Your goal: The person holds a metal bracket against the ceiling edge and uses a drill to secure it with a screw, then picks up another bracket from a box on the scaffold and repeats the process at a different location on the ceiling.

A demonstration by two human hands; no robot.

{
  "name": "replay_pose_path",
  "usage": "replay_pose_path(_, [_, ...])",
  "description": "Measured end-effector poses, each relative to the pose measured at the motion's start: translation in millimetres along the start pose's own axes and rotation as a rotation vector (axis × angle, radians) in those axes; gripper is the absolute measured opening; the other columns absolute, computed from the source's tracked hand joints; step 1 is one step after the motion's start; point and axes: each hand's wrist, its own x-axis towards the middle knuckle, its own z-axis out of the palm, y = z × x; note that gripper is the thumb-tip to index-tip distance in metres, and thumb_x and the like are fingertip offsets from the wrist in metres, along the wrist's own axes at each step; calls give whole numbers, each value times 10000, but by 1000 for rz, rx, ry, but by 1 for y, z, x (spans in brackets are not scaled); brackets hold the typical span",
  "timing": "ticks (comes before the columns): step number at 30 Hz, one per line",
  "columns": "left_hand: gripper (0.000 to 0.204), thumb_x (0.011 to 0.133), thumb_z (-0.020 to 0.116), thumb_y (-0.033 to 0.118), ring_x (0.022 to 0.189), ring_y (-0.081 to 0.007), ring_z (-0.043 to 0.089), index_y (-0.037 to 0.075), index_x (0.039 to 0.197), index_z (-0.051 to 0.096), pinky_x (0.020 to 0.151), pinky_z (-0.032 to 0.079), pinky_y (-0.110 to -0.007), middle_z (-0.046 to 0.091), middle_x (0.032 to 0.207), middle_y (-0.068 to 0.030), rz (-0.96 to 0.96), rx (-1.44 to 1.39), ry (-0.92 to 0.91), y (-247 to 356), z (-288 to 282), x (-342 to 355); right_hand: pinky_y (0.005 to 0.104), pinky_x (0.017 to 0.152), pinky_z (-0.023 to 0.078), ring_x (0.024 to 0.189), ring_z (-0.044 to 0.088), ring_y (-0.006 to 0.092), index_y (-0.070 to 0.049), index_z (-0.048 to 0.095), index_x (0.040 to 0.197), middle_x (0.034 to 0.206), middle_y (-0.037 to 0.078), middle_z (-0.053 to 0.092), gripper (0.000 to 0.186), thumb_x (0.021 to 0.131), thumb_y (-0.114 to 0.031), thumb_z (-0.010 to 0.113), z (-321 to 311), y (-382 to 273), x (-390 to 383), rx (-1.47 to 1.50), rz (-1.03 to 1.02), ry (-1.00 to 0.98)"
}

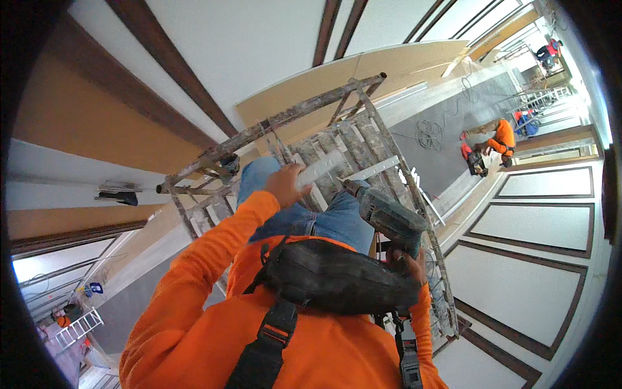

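Observation:
My left hand (pixel 285 186) is closed on one end of a pale flat strip (pixel 321 168), which looks like metal and is smeared by motion. In my right hand (pixel 411 264), largely hidden behind the tool and the black pouch, is the grip of a dark green-grey power drill (pixel 392 214). Its chuck points up and left, toward the strips in front of my thighs. A second pale strip, like a metal angle (pixel 372 170), lies just beyond the drill's tip, with one end near the chuck.
A slatted, paint-stained scaffold platform (pixel 353 146) with a tube rail (pixel 295 117) is beneath and around me. A black pouch (pixel 343 275) hangs across my front. At right on the floor, a person in orange (pixel 502 139) bends beside a tool bag (pixel 476 162). Coiled cable (pixel 427 134) lies nearby.

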Motion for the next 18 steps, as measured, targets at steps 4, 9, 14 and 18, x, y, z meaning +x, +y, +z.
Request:
replay_pose_path(4, [653, 837, 642, 520, 1121, -367, 599, 94, 1322, 543, 935, 489, -467, 587, 1249, -188, -98, 94, -21, -5, 37, 100, 318, 554, 495, 613, 616, 173, 12, 637, 1011, 772, 76, 653, 383, 763, -279, 669, -1, -12, -4, 16, 96, 145])
replay_pose_path(9, [661, 843, 646, 477, 1110, -345, 609, 97, 1361, 492, 917, 504, -471, 571, 1258, -167, -125, 213, -60, -42, 133, 196, 320, 541, 487, 597, 612, 190, 18, 616, 966, 753, 102, 644, 326, 786, -236, 714, -2, -30, -8, 155, 233, 298])
replay_pose_path(14, [661, 845, 684, 375, 1151, -335, 591, 78, 1387, 449, 926, 503, -483, 503, 1357, -151, -203, 225, -277, -61, 189, 223, 325, 531, 481, 591, 609, 198, 23, 607, 1000, 747, 108, 638, 350, 787, -226, 731, 6, -51, 8, 120, 293, 426])
replay_pose_path(18, [610, 850, 685, 310, 1140, -333, 589, 68, 1366, 469, 944, 492, -470, 523, 1331, -152, -128, 303, -162, -74, 207, 216, 314, 527, 476, 583, 605, 198, 23, 616, 985, 742, 106, 633, 347, 787, -240, 727, 8, -62, 30, 127, 328, 412])
